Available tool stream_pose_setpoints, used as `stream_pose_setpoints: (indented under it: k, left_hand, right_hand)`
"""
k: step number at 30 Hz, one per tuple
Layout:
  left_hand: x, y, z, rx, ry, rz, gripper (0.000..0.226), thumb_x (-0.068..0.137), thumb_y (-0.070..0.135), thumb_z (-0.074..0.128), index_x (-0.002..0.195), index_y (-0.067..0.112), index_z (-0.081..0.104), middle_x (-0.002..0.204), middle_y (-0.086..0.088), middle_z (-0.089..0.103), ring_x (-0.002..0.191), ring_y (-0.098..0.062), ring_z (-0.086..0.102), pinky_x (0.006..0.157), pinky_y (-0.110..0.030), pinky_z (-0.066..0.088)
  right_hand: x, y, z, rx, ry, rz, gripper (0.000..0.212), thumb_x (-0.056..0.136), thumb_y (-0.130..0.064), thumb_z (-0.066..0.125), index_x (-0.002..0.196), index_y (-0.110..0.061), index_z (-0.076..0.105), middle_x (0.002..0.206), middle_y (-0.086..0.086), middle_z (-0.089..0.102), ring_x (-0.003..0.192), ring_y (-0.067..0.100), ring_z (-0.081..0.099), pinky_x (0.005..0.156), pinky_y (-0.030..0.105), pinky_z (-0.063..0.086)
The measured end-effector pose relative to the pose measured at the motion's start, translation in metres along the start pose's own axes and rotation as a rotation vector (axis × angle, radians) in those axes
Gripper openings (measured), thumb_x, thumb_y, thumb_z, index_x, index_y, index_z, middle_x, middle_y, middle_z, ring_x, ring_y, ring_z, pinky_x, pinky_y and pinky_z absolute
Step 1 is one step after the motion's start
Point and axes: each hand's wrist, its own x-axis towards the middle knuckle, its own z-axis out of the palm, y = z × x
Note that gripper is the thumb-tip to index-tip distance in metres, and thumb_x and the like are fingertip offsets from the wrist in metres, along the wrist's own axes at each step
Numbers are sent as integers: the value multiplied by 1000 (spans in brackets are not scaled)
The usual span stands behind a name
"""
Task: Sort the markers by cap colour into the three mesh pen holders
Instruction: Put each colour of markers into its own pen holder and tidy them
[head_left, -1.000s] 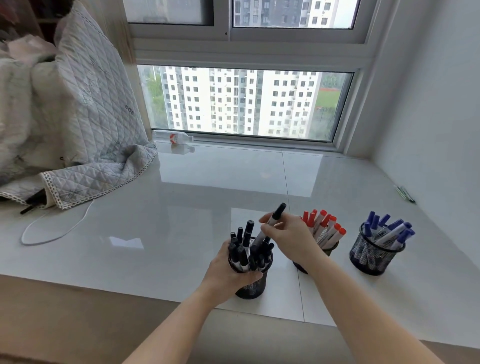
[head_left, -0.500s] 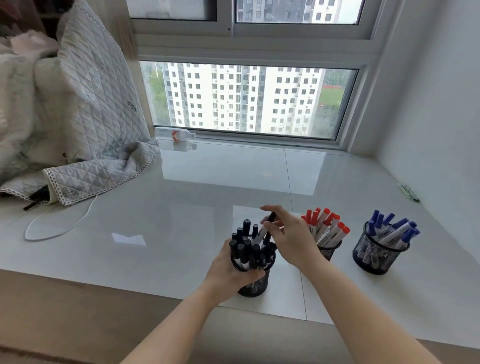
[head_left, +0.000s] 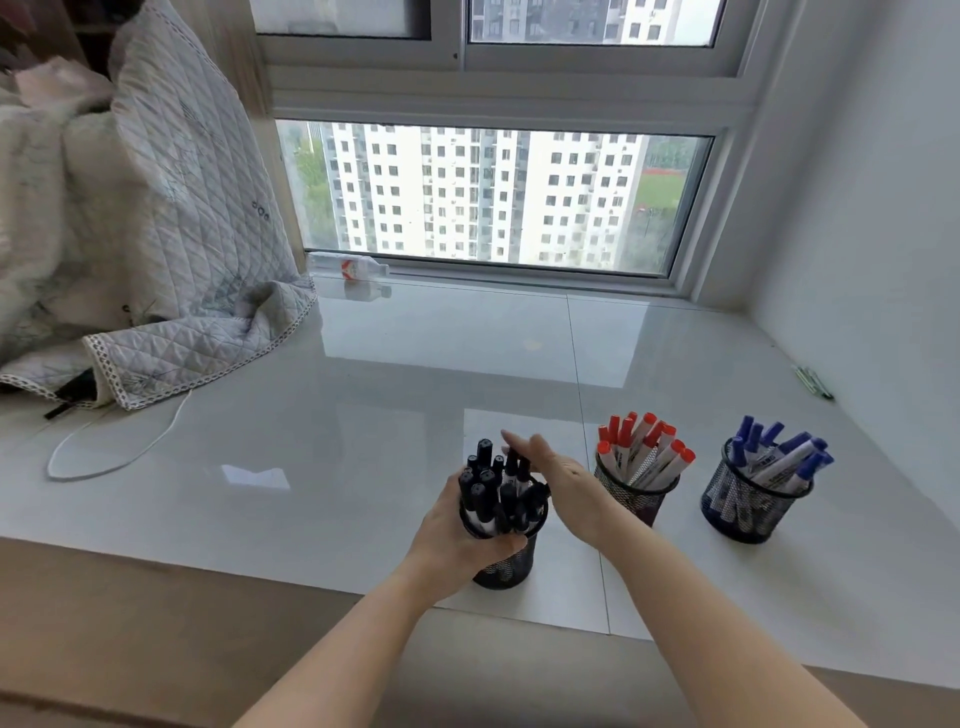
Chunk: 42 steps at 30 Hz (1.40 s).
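Three black mesh pen holders stand in a row near the front of the glossy white sill. The left holder (head_left: 503, 566) is packed with black-capped markers (head_left: 485, 493), and my left hand (head_left: 452, 535) is wrapped around its left side. My right hand (head_left: 563, 480) hovers flat at the holder's right rim with fingers stretched out and nothing in it. The middle holder (head_left: 631, 496) carries red-capped markers (head_left: 641, 441). The right holder (head_left: 743, 512) carries blue-capped markers (head_left: 779, 449).
A quilted grey blanket (head_left: 171, 249) is heaped at the left, with a white cable (head_left: 119, 452) looping out from under it. A plastic bottle (head_left: 348, 266) lies by the window. Two green pens (head_left: 813, 382) lie against the right wall.
My right hand lowered a black-capped marker into the left holder, let it go and opened flat beside the rim. My left hand kept its hold on the holder.
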Motion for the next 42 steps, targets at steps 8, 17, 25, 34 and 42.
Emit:
stream_pose_setpoints:
  k: [8,17,25,34,42]
  left_hand:
    - [-4,1,5,10,64,12,68,49,46,76,110,40,47,103,21,62,91,15,56,75,-14,44]
    - [-1,-3,12,-2,222,21,73,48,49,76,113,40,44,105,20,62,101,4,56,76,-17,43]
    - [12,-5,-6,-8,323,-15,72,46,55,74,110,46,41,107,23,59,102,2,55,81,-24,44]
    - [28,-7,-29,-25,361,-40,78,48,52,76,115,42,39,115,16,58,109,-10,55,91,-32,45]
    - [29,-8,-30,3,395,-25,65,67,33,80,117,36,38,121,9,53,113,-14,52,89,-29,41]
  right_hand:
    - [-39,39,-11,-61,694,-28,13,91,-17,51,95,-27,58,88,-9,62,84,6,57,72,21,42]
    - [-50,76,-24,-100,1045,79,67,72,-23,78,124,-7,38,112,4,39,95,17,45,86,31,43]
    - [-26,90,-40,-56,850,165,94,64,-24,83,139,-13,27,139,4,40,129,22,38,102,30,32]
    - [-12,96,-44,-37,860,157,81,57,-29,86,121,-16,39,113,-3,55,107,20,56,83,27,41]
    - [-32,98,-21,-112,789,164,73,51,-41,81,110,-29,39,109,-8,57,101,17,57,80,31,45]
